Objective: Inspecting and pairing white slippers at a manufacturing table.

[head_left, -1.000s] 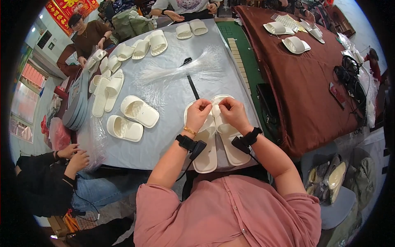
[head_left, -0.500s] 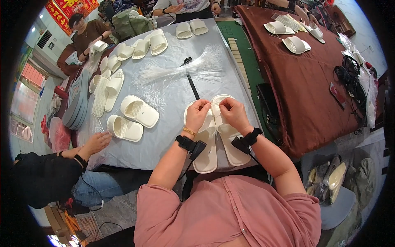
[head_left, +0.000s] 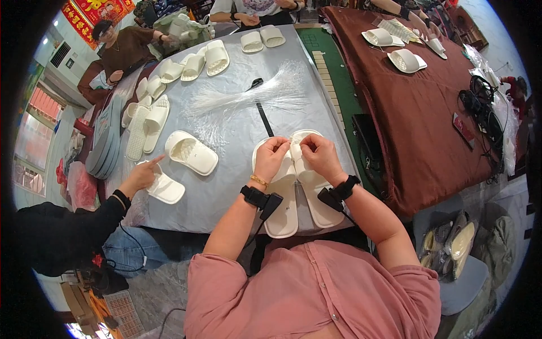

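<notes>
A pair of cream slide slippers lies side by side in front of me, toes pointing away: the left slipper [head_left: 282,212] and the right slipper [head_left: 323,206]. Over the left slipper's strap, my left hand [head_left: 272,159] is closed in a pinch. My right hand [head_left: 320,158] pinches likewise over the right slipper, a short gap from the left. What the fingertips hold is too small to make out. Beyond my hands lies a fanned bundle of clear thin plastic strands [head_left: 248,99], with a black strap [head_left: 263,118] beneath it.
On the left, a co-worker's hand [head_left: 141,175] touches a cream slipper [head_left: 166,188] beside another slipper [head_left: 195,153]. More slippers [head_left: 193,66] line the table's far left side. A brown-covered table [head_left: 418,124] with slippers and black cables [head_left: 483,107] stands at right.
My hands stay almost still over the slippers. The left co-worker's hand has come onto the nearest slipper, which has shifted left and nearer. The far-left person no longer holds a slipper up.
</notes>
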Tool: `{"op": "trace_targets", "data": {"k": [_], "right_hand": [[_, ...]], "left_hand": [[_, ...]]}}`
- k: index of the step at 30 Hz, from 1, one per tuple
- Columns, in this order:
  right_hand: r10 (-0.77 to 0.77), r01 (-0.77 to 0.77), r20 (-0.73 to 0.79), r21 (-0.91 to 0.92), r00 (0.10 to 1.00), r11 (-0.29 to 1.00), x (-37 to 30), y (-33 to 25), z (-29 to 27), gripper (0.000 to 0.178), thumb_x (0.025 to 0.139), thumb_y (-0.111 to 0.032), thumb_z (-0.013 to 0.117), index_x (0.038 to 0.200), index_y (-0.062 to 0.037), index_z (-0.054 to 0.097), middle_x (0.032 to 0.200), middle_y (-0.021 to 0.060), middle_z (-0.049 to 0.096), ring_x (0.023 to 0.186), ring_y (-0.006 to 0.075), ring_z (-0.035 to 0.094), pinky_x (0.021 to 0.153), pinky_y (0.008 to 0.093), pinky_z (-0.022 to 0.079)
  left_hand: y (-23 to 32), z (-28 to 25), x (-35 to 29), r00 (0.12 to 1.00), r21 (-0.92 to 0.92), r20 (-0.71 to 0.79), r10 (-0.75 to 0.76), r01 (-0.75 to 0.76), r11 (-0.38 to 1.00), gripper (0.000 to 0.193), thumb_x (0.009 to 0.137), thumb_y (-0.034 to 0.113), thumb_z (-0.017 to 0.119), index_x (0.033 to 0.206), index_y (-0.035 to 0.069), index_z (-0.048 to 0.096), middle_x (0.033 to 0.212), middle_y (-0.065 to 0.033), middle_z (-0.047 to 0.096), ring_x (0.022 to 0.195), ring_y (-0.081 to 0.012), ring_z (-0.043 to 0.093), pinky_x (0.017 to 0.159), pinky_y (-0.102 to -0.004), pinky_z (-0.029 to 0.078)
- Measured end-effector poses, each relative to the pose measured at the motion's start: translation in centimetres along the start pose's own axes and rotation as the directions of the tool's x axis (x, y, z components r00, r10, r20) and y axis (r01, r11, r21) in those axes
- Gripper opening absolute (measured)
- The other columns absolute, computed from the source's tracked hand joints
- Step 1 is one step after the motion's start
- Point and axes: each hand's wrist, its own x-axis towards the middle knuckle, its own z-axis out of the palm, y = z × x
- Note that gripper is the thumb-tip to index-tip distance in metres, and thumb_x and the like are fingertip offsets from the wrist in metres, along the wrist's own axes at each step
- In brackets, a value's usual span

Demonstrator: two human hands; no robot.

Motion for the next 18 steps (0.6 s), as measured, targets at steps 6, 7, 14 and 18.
{"op": "trace_targets", "data": {"k": [6,7,14,18], "right_hand": [[0.009,-0.009,0.007,0.018,1.0,1.0,-0.07,-0.12,-0.04,0.01,0.078,-0.007,0.063,0.083,0.0016,0.065,0.073,0.0134,0.066,0.064,0.0205,0.065,0.059,0.0302,0.051],[0.012,-0.012,0.006,0.017,1.0,1.0,-0.08,-0.12,-0.03,0.01,0.078,-0.007,0.063,0.083,0.0016,0.065,0.073,0.0133,0.067,0.064,0.0206,0.065,0.06,0.0303,0.051],[0.023,-0.023,0.017,0.013,1.0,1.0,-0.06,0.1,0.08,0.009,0.078,-0.007,0.063,0.082,0.0009,0.064,0.073,0.0134,0.066,0.064,0.0207,0.065,0.06,0.0303,0.05],[0.008,-0.008,0.02,0.003,1.0,1.0,-0.07,0.22,0.11,0.009,0.078,-0.007,0.063,0.082,0.0006,0.064,0.073,0.0131,0.065,0.063,0.0204,0.064,0.059,0.0305,0.05]], "left_hand": [[-0.09,-0.04,0.03,1.0,0.011,-0.008,-0.002,0.002,1.0,0.012,0.087,0.01,0.063,0.093,0.001,0.066,0.082,0.0025,0.063,0.072,-0.0044,0.053,0.066,-0.0201,0.044],[-0.09,-0.06,0.02,1.0,0.024,-0.004,-0.001,0.001,1.0,0.012,0.086,0.01,0.063,0.093,0.001,0.066,0.082,0.0027,0.063,0.072,-0.0044,0.053,0.066,-0.0199,0.044],[-0.06,0.09,-0.03,1.0,0.03,-0.003,0.012,-0.012,0.999,0.014,0.087,0.012,0.064,0.092,0.0,0.067,0.078,0.0013,0.063,0.069,-0.0046,0.054,0.063,-0.0203,0.045],[0.06,-0.01,-0.12,1.0,0.042,0.001,0.031,-0.031,0.999,0.013,0.086,0.012,0.064,0.091,0.0,0.067,0.076,0.0015,0.062,0.068,-0.0043,0.054,0.063,-0.0202,0.045]]}}
